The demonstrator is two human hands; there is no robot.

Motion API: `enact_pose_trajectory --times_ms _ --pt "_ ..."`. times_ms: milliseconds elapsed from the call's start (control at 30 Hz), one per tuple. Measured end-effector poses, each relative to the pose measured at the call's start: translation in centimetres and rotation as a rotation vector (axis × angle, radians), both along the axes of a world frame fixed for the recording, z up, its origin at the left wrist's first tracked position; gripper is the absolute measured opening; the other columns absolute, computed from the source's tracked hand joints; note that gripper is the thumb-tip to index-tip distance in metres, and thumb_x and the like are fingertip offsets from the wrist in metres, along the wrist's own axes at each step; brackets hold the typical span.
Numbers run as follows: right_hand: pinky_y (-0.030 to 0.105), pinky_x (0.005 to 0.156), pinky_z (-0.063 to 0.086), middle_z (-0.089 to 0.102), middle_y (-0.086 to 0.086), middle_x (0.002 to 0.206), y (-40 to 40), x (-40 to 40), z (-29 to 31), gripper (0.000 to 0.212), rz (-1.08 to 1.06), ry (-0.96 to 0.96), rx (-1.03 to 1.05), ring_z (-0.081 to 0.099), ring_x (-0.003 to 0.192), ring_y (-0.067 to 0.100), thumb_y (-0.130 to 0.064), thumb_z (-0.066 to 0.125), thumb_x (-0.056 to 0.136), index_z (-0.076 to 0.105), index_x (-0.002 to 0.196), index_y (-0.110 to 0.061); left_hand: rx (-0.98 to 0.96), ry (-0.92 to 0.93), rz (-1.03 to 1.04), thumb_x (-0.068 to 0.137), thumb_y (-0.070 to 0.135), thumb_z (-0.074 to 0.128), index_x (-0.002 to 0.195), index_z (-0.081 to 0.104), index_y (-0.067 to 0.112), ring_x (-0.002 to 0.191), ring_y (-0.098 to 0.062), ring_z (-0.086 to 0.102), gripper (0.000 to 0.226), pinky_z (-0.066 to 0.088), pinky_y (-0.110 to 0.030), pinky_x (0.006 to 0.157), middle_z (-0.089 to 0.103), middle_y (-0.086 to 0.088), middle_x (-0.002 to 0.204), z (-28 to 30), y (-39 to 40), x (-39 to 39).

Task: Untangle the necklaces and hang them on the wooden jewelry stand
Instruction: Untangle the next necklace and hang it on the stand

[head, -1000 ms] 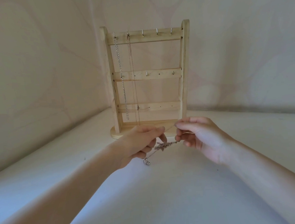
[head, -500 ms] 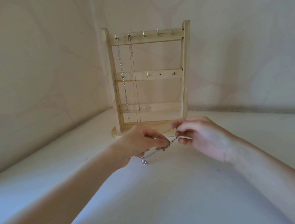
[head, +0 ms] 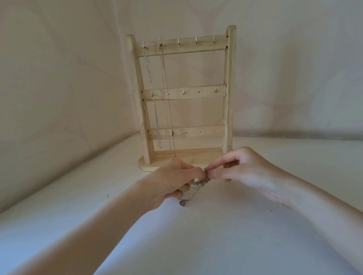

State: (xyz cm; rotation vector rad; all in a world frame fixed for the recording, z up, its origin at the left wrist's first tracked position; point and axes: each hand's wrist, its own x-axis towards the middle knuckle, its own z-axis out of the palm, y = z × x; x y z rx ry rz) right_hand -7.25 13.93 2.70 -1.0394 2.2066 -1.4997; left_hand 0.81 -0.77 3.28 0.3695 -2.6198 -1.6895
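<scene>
A wooden jewelry stand (head: pixel 228 86) stands upright at the back of the surface, with hooks along its top and middle bars. A silver chain necklace (head: pixel 152 96) hangs from the top left hook, and a thin reddish chain necklace (head: pixel 166 99) hangs from the hook beside it. In front of the stand's base, my left hand (head: pixel 171 183) and my right hand (head: pixel 242 171) meet fingertip to fingertip and pinch a tangled silver necklace (head: pixel 199 182). A loop of it with a small pendant (head: pixel 182 203) droops to the surface below my left hand.
The stand sits in a corner where two pale draped walls (head: pixel 52 82) meet a white cloth-covered surface (head: pixel 206 244). Three top hooks on the right (head: pixel 196 41) are bare.
My two hands have drawn closer together until the fingertips meet, bunching the tangled necklace between them. The stand and hanging chains have not moved.
</scene>
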Motion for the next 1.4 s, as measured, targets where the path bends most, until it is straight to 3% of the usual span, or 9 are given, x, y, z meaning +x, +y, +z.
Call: enact_pose_trajectory --times_ms 167,367,567,700,800,933,1200,1267,1400 --pt "0.027 0.07 0.031 0.044 0.006 0.077 0.0 0.4 0.2 0.006 -0.043 0.043 0.032 0.041 0.074 0.017 -0.023 0.079 0.07 0.074 0.068 -0.021 0.053 0.0 -0.004 0.087 0.014 0.055 0.033 0.043 0.023 0.039 -0.006 0.018 0.056 0.012 -0.017 0.039 0.029 0.013 0.041 0.0 0.0 0.1" --pt "0.025 0.072 0.037 0.055 -0.002 0.072 -0.3 0.6 -0.1 0.015 0.012 0.058 0.111 0.049 0.075 0.011 -0.017 0.069 0.076 0.068 0.062 -0.018 0.096 -0.01 0.007 0.086 0.011 0.052 0.07 0.052 0.013 0.044 -0.006 0.03 0.016 0.022 -0.014 0.038 0.043 0.005 0.061 0.2 0.2 0.2" --pt "0.021 0.065 0.039 0.048 -0.001 0.064 -0.2 0.4 -0.1 0.032 0.061 -0.087 0.112 0.046 0.067 0.013 -0.02 0.055 0.084 0.05 0.052 -0.016 0.17 0.025 -0.001 0.09 0.013 0.055 0.082 0.058 0.012 0.048 -0.005 0.05 0.009 0.031 -0.013 0.039 0.058 0.003 0.073 0.0 0.1 0.3" --pt "0.011 0.054 0.036 0.042 0.003 0.062 -0.2 0.5 0.1 0.033 0.118 -0.066 0.13 0.039 0.062 0.013 -0.015 0.046 0.086 0.042 0.054 -0.012 0.214 0.101 -0.038 0.093 0.011 0.05 0.082 0.052 0.009 0.04 -0.006 0.036 0.011 0.026 -0.013 0.035 0.052 0.003 0.059 0.1 0.4 0.3" --pt "0.017 0.064 0.038 0.05 -0.004 0.06 -0.1 0.2 -0.1 0.031 0.173 -0.075 0.128 0.045 0.064 0.01 -0.013 0.053 0.085 0.052 0.054 -0.014 0.085 0.135 0.013 0.093 0.012 0.051 0.08 0.051 0.014 0.038 -0.004 0.029 0.013 0.021 -0.013 0.035 0.04 0.009 0.049 0.0 0.3 0.1" --pt "0.021 0.069 0.043 0.062 -0.005 0.064 0.3 -0.2 -0.2 0.017 0.184 -0.119 0.075 0.054 0.066 0.006 -0.013 0.064 0.083 0.068 0.066 -0.013 0.064 0.166 0.031 0.093 0.016 0.052 0.079 0.051 0.016 0.037 -0.005 0.029 0.015 0.02 -0.013 0.036 0.038 0.01 0.047 0.2 0.0 0.0" --pt "0.016 0.056 0.046 0.058 0.003 0.063 0.4 -0.8 -0.3 0.015 0.031 -0.135 0.066 0.053 0.057 0.012 -0.002 0.061 0.081 0.062 0.067 -0.006 0.135 0.167 0.091 0.093 0.015 0.05 0.077 0.049 0.015 0.038 -0.005 0.03 0.017 0.022 -0.013 0.035 0.039 0.008 0.051 0.3 -0.3 0.0" --pt "0.02 0.056 0.047 0.059 0.005 0.065 0.5 -0.8 -0.2 0.018 0.048 -0.207 -0.007 0.054 0.058 0.012 0.0 0.059 0.082 0.062 0.065 -0.006 0.156 0.172 0.124 0.093 0.014 0.05 0.075 0.047 0.015 0.04 -0.006 0.031 0.018 0.024 -0.013 0.034 0.04 0.007 0.052 0.5 -0.5 0.0" --pt "0.027 0.066 0.049 0.061 0.008 0.072 0.6 -1.1 0.5 0.025 0.069 -0.517 -0.398 0.059 0.066 0.015 -0.002 0.051 0.086 0.059 0.063 -0.008 0.125 0.107 0.134 0.09 0.015 0.053 0.069 0.048 0.016 0.044 -0.006 0.037 0.022 0.024 -0.013 0.038 0.045 0.006 0.058 0.4 -0.5 -0.1"
